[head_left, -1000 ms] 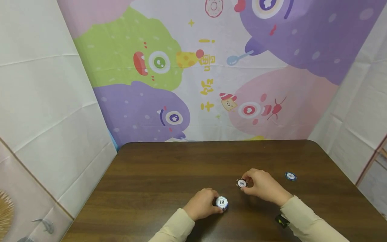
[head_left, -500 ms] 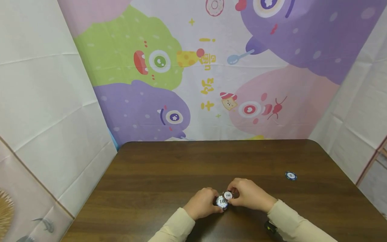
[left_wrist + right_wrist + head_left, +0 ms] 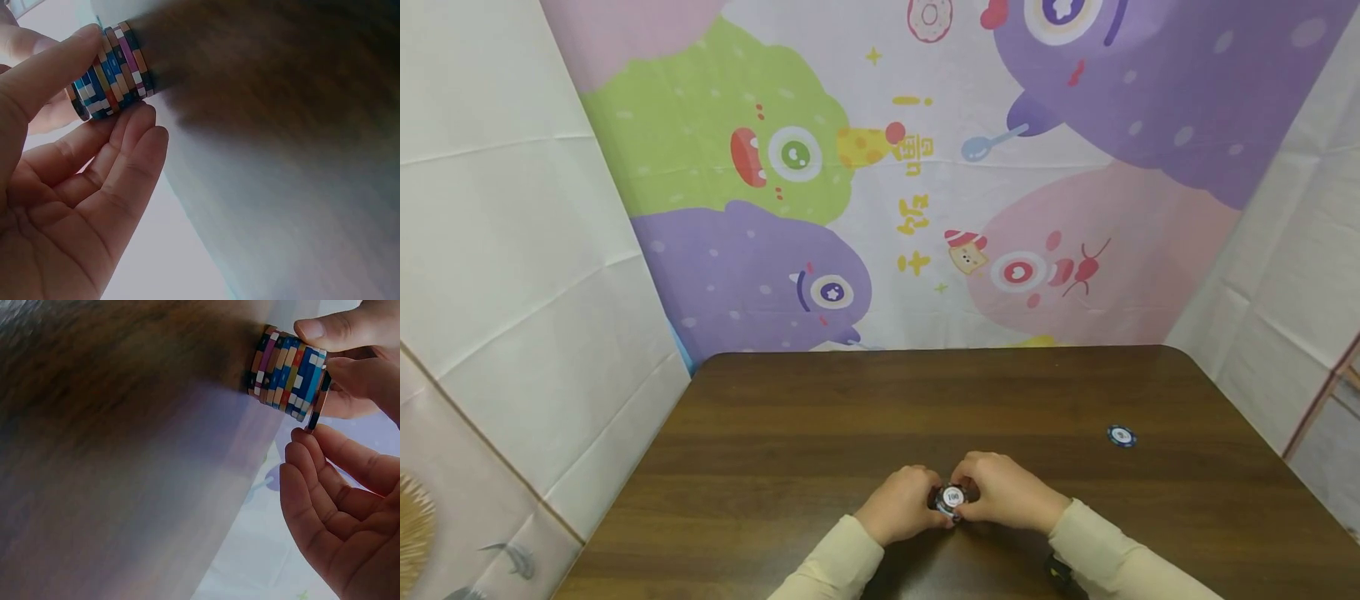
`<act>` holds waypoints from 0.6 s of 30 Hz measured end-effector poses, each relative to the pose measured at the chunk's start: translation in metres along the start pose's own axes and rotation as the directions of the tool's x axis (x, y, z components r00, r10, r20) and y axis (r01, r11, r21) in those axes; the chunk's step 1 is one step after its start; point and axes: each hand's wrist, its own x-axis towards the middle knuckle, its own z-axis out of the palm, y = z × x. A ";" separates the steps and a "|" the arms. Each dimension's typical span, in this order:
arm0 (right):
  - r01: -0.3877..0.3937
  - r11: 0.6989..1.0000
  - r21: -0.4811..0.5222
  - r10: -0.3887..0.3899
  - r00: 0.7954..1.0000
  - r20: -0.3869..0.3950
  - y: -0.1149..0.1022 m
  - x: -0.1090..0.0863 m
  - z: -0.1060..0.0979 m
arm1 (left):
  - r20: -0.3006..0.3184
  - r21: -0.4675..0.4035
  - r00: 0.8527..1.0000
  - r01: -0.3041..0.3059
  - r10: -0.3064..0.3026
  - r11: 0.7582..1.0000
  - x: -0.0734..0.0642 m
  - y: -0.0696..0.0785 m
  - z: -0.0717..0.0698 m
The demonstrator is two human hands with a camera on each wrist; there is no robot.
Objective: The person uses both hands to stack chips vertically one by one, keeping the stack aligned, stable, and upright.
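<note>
My left hand [image 3: 901, 505] grips a stack of poker chips [image 3: 119, 65] standing on the table, thumb on one side and fingertips on the other. Between the thumb and fingers of my right hand [image 3: 1013, 493] is a dark poker chip marked 100 [image 3: 952, 497], right over the top of the stack. In the right wrist view this chip lies slightly tilted against the uppermost blue-and-white chip. The stack's edges show blue, orange, purple, yellow and white bands. In the head view the 100 chip covers most of the stack's top.
One blue poker chip [image 3: 1122, 436] lies flat on the dark wooden table [image 3: 790, 433] at the right. A cloth with cartoon monsters [image 3: 925, 175] hangs behind the table's far edge. A small black object [image 3: 1058, 570] shows under the right sleeve.
My right hand has carried the 100 chip left and toward me, from beside the stack to over its top, covering the chip marked 10. My left hand has stayed at the stack.
</note>
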 end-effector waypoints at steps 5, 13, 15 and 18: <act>-0.003 1.000 0.009 0.003 1.000 0.011 0.001 0.002 0.005 | -0.007 0.003 1.000 -0.009 0.009 1.000 0.001 -0.001 0.001; 0.012 1.000 0.020 -0.012 1.000 0.028 0.001 0.002 0.005 | 0.003 -0.013 1.000 -0.008 0.008 1.000 0.001 -0.002 0.001; 0.015 1.000 0.018 -0.015 0.999 0.032 0.001 0.001 0.005 | 0.004 -0.013 1.000 -0.009 0.009 1.000 0.002 -0.001 0.001; 0.015 1.000 0.016 -0.016 0.999 0.034 0.000 0.001 0.004 | 0.004 -0.015 1.000 -0.010 0.010 1.000 0.002 -0.001 0.002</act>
